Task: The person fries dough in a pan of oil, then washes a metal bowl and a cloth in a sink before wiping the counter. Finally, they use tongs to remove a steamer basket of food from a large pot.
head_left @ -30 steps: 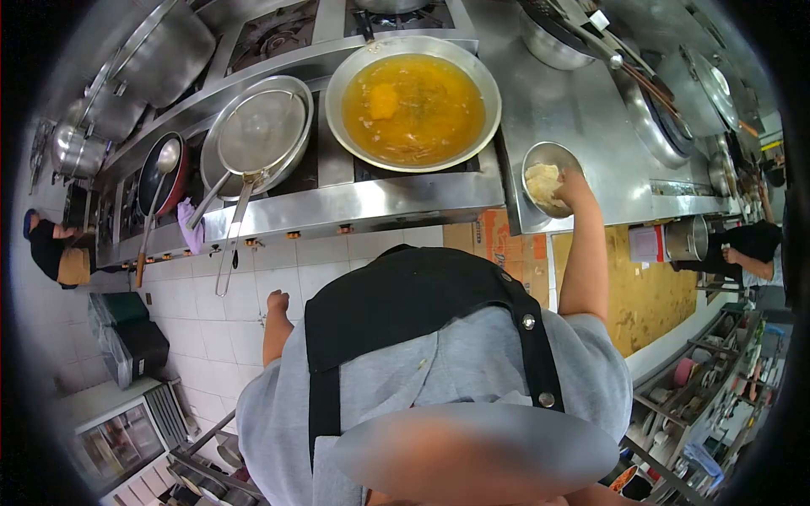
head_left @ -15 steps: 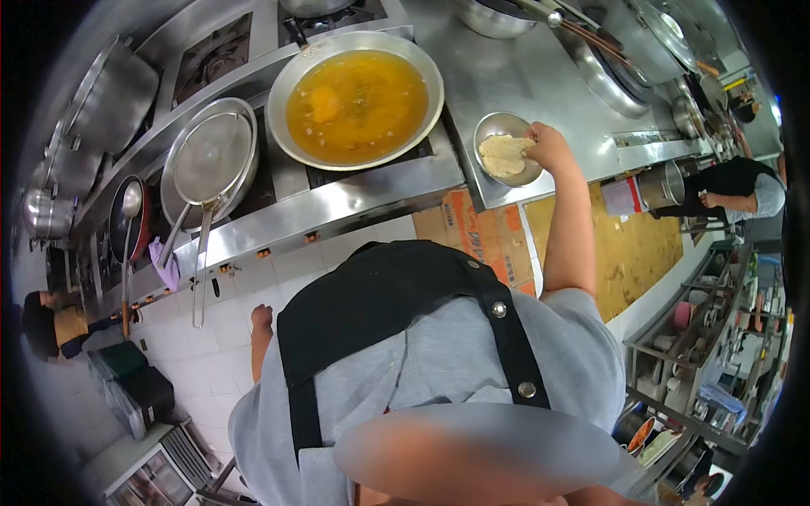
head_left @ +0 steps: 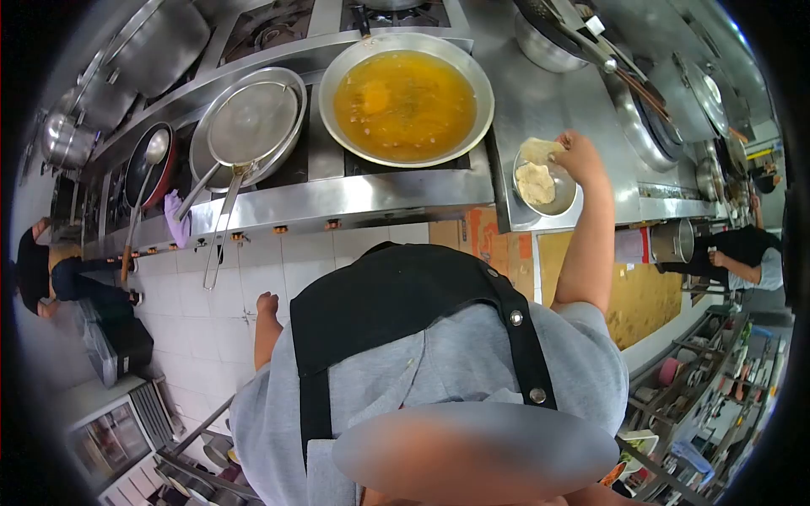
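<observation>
Steel counter [head_left: 544,101]: shiny top. Small bowl [head_left: 567,194] stands near the front edge; larger bowl [head_left: 544,51] sits farther back. Stove [head_left: 363,200], left of the counter: wide oil pan [head_left: 413,42] nearest the counter, then grey pan [head_left: 199,152], then red pan [head_left: 159,191]. Floor [head_left: 211,304]: white tiles; printed cardboard [head_left: 498,240] lies below the stove's right end.

Commercial kitchen (burners [head_left: 268,34]); large pots [head_left: 166,52]

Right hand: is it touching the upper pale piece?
Touching. The head view shows the right hand gripping the upper pale piece by its right end.
</observation>
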The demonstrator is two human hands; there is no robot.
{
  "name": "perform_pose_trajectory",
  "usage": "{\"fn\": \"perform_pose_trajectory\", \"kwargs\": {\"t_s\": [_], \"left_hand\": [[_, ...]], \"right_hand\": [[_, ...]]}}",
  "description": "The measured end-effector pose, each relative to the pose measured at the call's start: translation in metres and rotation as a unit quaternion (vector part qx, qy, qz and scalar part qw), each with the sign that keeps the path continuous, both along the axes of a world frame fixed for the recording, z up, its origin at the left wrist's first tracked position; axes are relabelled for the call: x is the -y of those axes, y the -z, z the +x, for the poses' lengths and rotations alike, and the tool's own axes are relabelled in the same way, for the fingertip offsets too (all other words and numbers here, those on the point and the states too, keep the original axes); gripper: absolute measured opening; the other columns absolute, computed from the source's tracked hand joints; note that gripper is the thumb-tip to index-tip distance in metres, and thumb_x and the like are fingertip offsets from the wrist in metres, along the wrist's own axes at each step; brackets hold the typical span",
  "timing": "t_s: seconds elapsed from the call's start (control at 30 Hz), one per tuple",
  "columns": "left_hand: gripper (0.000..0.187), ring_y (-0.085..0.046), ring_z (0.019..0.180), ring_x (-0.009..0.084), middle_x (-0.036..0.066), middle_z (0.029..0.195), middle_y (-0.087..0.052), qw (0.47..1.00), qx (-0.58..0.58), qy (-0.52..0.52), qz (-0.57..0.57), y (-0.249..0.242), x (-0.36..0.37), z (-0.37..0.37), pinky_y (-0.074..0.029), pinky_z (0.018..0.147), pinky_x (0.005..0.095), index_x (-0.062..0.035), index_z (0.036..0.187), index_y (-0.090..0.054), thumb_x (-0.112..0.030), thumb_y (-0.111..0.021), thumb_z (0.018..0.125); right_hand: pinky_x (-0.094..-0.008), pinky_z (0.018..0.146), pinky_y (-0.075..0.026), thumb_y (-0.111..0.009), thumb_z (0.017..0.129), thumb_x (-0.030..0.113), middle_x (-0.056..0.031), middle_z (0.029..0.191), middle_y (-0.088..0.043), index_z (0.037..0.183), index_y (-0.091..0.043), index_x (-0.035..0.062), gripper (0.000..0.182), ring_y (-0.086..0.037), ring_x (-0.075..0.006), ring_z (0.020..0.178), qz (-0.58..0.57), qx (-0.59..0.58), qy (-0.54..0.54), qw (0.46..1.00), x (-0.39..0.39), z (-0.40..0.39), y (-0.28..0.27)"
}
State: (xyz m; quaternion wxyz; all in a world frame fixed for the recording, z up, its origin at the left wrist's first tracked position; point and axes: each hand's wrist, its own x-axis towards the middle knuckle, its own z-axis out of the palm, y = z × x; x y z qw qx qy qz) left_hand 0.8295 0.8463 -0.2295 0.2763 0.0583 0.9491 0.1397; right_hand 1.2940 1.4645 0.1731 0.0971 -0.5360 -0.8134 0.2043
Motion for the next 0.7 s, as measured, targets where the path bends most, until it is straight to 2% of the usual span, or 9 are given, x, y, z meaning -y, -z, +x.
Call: {"fn": "perform_pose_trajectory", "kwargs": {"t_s": [0.2,0.4,0.43,0.53,0.63,0.7], "left_hand": [[0.049,-0.053,0.108,0.0322,0.023,0.113,-0.056,0.998,0.006,-0.064,0.026,0.003,0.034,0.023,-0.043,0.091,0.0338,0.0030,0.111,-0.057,-0.024,-0.058,0.069],[0.049,-0.053,0.108,0.0325,0.023,0.112,-0.057,0.980,0.029,-0.180,0.085,0.002,0.080,0.059,-0.043,0.090,0.0340,0.0032,0.110,-0.057,-0.023,-0.058,0.069],[0.049,-0.053,0.108,0.0325,0.023,0.112,-0.057,0.979,0.032,-0.184,0.079,0.003,0.088,0.067,-0.043,0.090,0.0340,0.0033,0.110,-0.057,-0.023,-0.058,0.068],[0.048,-0.053,0.108,0.0331,0.023,0.110,-0.058,0.994,0.011,-0.105,-0.028,0.004,0.103,0.093,-0.043,0.090,0.0341,0.0038,0.109,-0.058,-0.021,-0.058,0.067],[0.050,-0.053,0.108,0.0328,0.023,0.109,-0.058,0.985,0.107,-0.084,-0.109,-0.018,0.112,0.113,-0.043,0.091,0.0340,0.0042,0.110,-0.057,-0.021,-0.058,0.068],[0.050,-0.053,0.108,0.0328,0.023,0.110,-0.058,0.983,0.107,-0.098,-0.108,-0.019,0.125,0.129,-0.042,0.091,0.0340,0.0043,0.111,-0.057,-0.021,-0.058,0.068]], "right_hand": [[-0.0367,0.072,-0.046,-0.071,0.062,0.015,-0.0170,0.086,-0.063,0.091,-0.059,0.0036,0.033,-0.061,-0.0306,0.083,-0.031,-0.050,-0.139,0.989,0.007,-0.109,0.007],[-0.0390,0.076,-0.046,-0.069,0.065,0.014,-0.0183,0.090,-0.063,0.094,-0.059,0.0056,0.032,-0.060,-0.0322,0.089,-0.009,-0.038,-0.211,0.977,0.020,-0.213,0.044],[-0.0394,0.077,-0.046,-0.068,0.065,0.013,-0.0184,0.090,-0.062,0.094,-0.058,0.0057,0.031,-0.059,-0.0324,0.089,-0.002,-0.032,-0.214,0.976,0.023,-0.226,0.049],[-0.0408,0.078,-0.045,-0.065,0.068,0.010,-0.0186,0.092,-0.062,0.093,-0.058,0.0057,0.026,-0.059,-0.0331,0.089,0.028,-0.013,-0.228,0.973,0.034,-0.256,0.057],[-0.0417,0.078,-0.045,-0.061,0.070,0.007,-0.0183,0.091,-0.062,0.091,-0.058,0.0052,0.021,-0.058,-0.0339,0.088,0.090,0.000,-0.264,0.960,0.041,-0.275,0.064],[-0.0409,0.078,-0.045,-0.060,0.072,0.006,-0.0181,0.089,-0.062,0.090,-0.059,0.0050,0.019,-0.057,-0.0344,0.089,0.148,-0.006,-0.298,0.943,0.044,-0.283,0.073]]}}
